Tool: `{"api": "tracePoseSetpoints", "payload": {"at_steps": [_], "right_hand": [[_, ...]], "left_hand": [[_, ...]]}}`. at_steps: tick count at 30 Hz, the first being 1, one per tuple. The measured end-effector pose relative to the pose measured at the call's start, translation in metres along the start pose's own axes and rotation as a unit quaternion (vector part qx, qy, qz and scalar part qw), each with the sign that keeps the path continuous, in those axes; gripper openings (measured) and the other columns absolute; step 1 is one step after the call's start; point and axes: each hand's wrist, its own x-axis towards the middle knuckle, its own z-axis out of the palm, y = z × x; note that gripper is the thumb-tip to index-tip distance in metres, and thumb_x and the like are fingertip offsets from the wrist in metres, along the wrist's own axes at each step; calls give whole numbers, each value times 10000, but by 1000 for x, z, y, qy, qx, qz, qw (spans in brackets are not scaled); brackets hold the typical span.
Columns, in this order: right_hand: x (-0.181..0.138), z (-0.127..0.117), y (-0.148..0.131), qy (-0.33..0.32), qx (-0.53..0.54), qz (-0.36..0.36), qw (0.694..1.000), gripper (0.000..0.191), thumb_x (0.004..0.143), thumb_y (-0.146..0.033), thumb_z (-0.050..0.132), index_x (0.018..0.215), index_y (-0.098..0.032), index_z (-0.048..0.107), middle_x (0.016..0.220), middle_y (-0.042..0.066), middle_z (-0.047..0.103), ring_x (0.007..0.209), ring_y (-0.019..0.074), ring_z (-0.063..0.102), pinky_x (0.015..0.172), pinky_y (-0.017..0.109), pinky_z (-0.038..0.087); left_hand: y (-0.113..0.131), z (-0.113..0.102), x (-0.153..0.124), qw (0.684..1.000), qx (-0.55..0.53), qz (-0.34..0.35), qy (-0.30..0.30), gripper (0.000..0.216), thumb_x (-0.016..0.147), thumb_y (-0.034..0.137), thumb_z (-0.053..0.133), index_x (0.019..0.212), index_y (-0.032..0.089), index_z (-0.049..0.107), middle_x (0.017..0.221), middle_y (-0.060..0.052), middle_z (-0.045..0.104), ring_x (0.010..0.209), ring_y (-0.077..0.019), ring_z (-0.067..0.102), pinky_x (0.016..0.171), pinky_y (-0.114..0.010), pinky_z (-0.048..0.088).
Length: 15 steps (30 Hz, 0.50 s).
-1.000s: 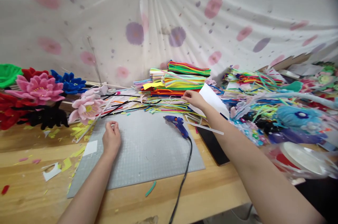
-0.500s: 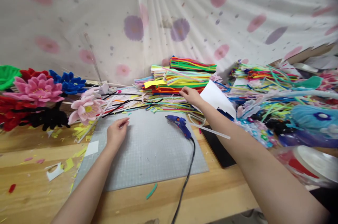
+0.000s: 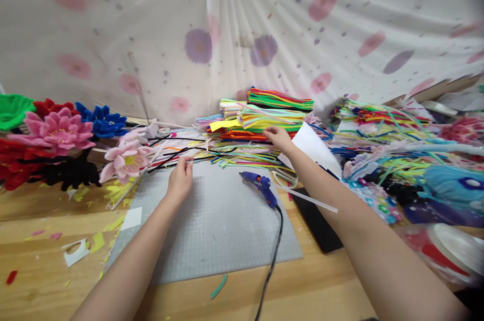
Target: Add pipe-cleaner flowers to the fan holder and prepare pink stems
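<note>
in the head view, the left hand (image 3: pixel 181 179) had moved up the grey mat (image 3: pixel 212 240) to about eleven o'clock, nearer the black stems (image 3: pixel 170 157), while the right hand (image 3: pixel 280 141) stayed at one o'clock by the stacked pipe cleaners (image 3: pixel 276 118), which seemed to put both within reach of the craft stock. each hand's fingers were loosely curled, and whether they gripped anything could not be told. the blue glue gun (image 3: pixel 261 188) lay at two o'clock on the mat, apart from both hands.

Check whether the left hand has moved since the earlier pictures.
Yes. Judged against the gray mat, the left hand has shifted to the right and farther from the person, toward the mat's far edge.
</note>
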Motion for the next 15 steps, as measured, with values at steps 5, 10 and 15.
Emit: {"api": "tracePoseSetpoints", "payload": {"at_steps": [5, 10, 15], "right_hand": [[-17, 1, -2, -80, 58, 31, 995, 110, 750, -228, 566, 817, -151, 609, 792, 53, 671, 620, 106, 581, 599, 229, 485], [-42, 3, -10, -269, 3, -52, 962, 197, 738, -314, 610, 854, -158, 645, 854, 50, 679, 689, 118, 607, 619, 220, 487], [-57, -4, -7, -257, -23, -54, 965, 210, 737, -346, 600, 843, -173, 652, 807, 28, 681, 684, 138, 619, 623, 243, 494]], "left_hand": [[7, 10, 2, 994, -3, 111, 1, 342, 762, 187, 471, 1096, 179, 540, 938, -76, 580, 936, -204, 536, 840, -340, 426], [11, 11, -11, 999, -20, 22, -31, 332, 780, 299, 502, 1082, 192, 587, 773, -25, 615, 758, -178, 579, 726, -306, 445], [7, 7, -22, 1000, 20, 10, -8, 336, 825, 326, 432, 1063, 186, 622, 693, -26, 588, 692, -180, 558, 677, -306, 439]]}}
